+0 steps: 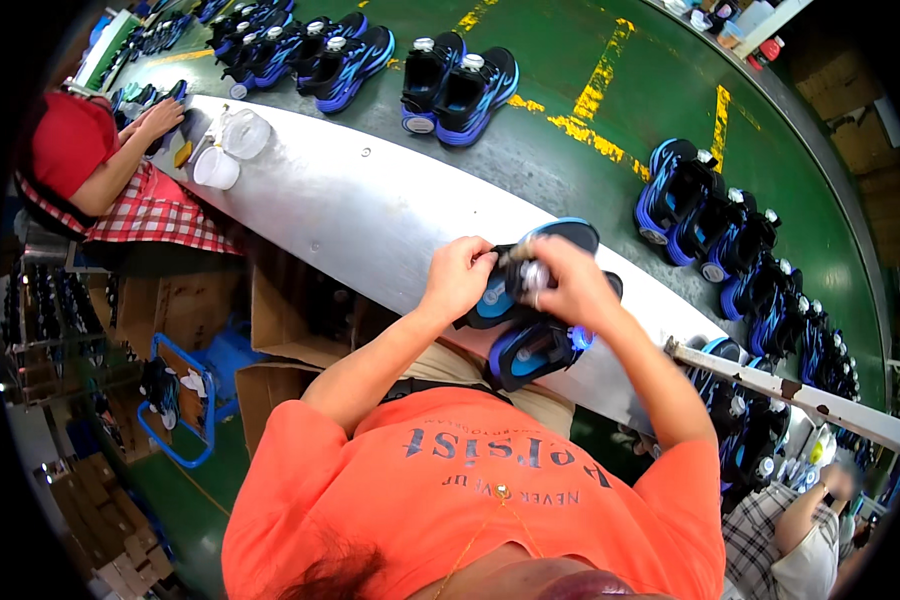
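Left hand (457, 278) and right hand (568, 283) both grip one shoe (530, 275), fingers clenched round it above the surface (350, 200). A second shoe (532, 350) lies just below the right fingers.

A green conveyor belt (660, 90) with worn yellow markings (595, 95) curves past a pale metal surface (370, 210). Below its near edge, cardboard boxes (270, 330) stand on green floor (185, 490).
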### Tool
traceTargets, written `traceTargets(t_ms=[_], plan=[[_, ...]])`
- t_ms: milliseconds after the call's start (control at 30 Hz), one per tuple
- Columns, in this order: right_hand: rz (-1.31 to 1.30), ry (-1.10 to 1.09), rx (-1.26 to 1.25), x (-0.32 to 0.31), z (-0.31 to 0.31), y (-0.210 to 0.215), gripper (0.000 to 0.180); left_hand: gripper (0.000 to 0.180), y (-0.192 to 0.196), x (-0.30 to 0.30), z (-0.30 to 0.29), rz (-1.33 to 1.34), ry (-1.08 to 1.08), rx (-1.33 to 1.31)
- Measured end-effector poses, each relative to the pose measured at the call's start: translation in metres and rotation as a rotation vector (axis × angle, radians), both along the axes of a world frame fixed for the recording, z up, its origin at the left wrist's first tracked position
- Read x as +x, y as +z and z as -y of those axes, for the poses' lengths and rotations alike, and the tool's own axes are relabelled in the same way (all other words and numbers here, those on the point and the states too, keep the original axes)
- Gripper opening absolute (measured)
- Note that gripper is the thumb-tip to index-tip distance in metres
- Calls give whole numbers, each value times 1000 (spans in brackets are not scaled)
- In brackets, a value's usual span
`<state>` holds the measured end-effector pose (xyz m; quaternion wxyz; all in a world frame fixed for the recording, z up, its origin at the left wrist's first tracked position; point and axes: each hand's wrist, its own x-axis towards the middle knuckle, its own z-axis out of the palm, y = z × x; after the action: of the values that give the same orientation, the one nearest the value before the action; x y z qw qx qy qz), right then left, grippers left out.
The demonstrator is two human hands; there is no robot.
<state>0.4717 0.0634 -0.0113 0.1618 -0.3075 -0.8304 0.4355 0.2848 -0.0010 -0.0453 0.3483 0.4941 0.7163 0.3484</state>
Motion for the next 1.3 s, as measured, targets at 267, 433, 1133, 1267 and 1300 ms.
traceTargets(t_ms=[267,433,1133,1267,1300], plan=[[173,42,332,15,16,1,44,23,41,13,15,134,-241,-218],[-92,92,23,28,20,19,56,24,29,12,27,351,-376,-342],[76,-191,-111,109,69,30,34,31,46,41,7,-240,-532,338],[136,-386,-135,93,108,16,32,28,27,61,5,-173,-777,408],[167,-473,-89,92,109,8,32,29,24,61,4,-205,-831,466]])
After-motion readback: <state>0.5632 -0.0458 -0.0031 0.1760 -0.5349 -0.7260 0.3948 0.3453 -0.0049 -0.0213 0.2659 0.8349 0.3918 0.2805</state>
